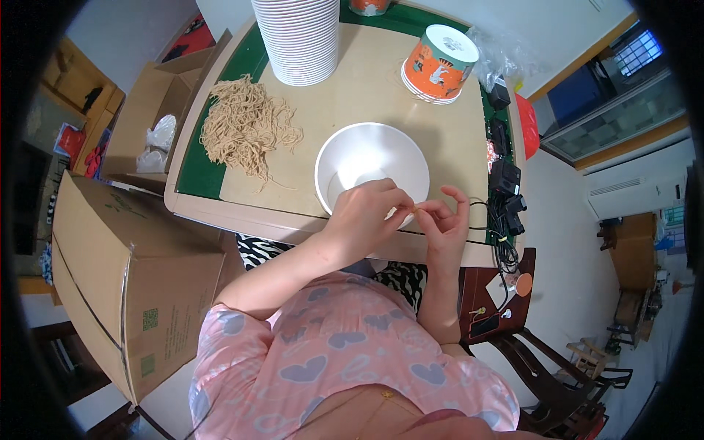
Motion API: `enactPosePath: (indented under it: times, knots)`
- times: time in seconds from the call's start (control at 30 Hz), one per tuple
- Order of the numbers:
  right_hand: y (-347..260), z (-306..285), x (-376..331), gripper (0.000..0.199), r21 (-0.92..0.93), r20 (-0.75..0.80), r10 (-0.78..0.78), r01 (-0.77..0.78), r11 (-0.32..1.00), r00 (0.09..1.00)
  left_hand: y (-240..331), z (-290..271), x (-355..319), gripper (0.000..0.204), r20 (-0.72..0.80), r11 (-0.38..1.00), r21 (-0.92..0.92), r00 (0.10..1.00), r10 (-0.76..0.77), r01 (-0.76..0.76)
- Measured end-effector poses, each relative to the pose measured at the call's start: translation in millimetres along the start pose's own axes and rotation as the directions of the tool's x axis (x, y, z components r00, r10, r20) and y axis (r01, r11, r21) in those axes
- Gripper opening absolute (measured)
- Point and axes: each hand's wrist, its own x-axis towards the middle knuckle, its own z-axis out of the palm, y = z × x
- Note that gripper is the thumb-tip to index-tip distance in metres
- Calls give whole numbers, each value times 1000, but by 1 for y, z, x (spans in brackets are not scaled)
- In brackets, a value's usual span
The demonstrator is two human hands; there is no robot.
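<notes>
My left hand [370,211] and my right hand [444,221] meet over the near right rim of a white round paper tub [352,152], which stands open side up. Thumb and fingertips of both hands are pinched together on a thin tan strand [416,209], mostly hidden by the fingers. The right hand's other fingers are curled loosely. To the left on the table lies a tangled heap of similar tan strands [246,128]; whether they are string or rubber bands I cannot tell. The tub's inside is partly hidden by my left hand.
A tall stack of white tubs [299,44] stands at the far left of the table [315,103]. An orange patterned tub stack [438,66] sits upside down at the far right. Black adapters and cables [504,180] line the right edge. Cardboard boxes [139,279] stand at the left.
</notes>
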Motion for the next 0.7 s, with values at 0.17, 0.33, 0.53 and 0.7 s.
enactPosePath:
  times: [0.17, 0.33, 0.53, 0.7]
  knots:
    - [3, 2, -1, 53, -56, -43, -26, 24, 998, 999, 3, 9, -5, 8, -113, 995, 61, 990, 80, -74]
    - [6, 4, -3, 51, -121, -77, -68, 58, 991, 995, 2, 17, -4, 8, -180, 994, 93, 981, 73, -57]
    - [5, 5, -4, 42, -179, -35, -107, 99, 979, 994, -1, 10, 0, 7, -140, 998, -31, 989, -50, 46]
    - [-7, 8, -5, 27, -415, 30, -160, 158, 896, 987, -3, -3, 0, 7, -89, 982, -155, 988, -125, 110]
